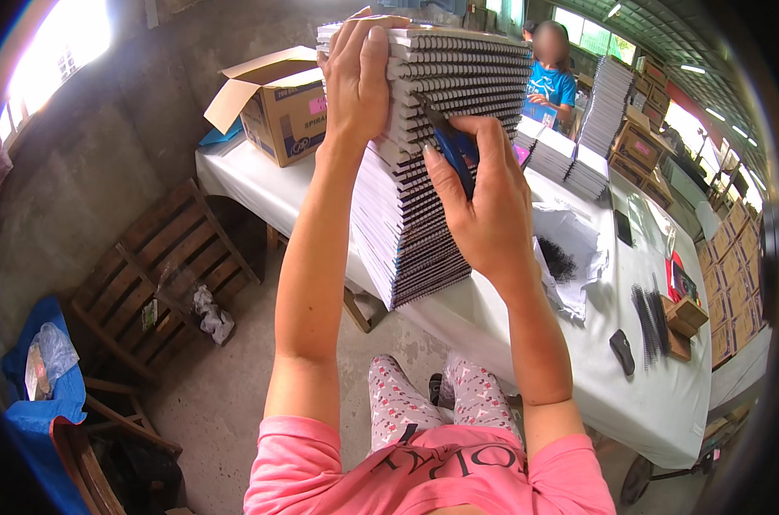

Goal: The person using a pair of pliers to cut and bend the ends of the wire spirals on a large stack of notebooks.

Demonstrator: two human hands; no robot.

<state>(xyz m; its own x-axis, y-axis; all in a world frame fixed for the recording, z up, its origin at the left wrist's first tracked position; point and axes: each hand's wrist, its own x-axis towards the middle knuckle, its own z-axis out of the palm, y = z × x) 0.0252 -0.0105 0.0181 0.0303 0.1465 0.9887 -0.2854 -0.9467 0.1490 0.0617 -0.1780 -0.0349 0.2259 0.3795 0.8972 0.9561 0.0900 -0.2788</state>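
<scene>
Tall stack of spiral-bound notebooks with black wire coils (432,163) stands on the white-covered desk (655,403), coil side facing the person. Left hand (359,81) lies flat and open over the stack's top edge, fingers pressing down, steadying it. Right hand (484,202) is closed around a blue-handled tool (452,148), probably cutters or pliers, tip against the coils mid-stack. To do this well, likely: the left hand should hold firm pressure so the stack does not lean, and the tool should work one coil end at a time. Beyond the right hand sit loose black wire coils (651,313) and more notebook piles (570,154). Beyond the left hand is an open cardboard box (278,107).
</scene>
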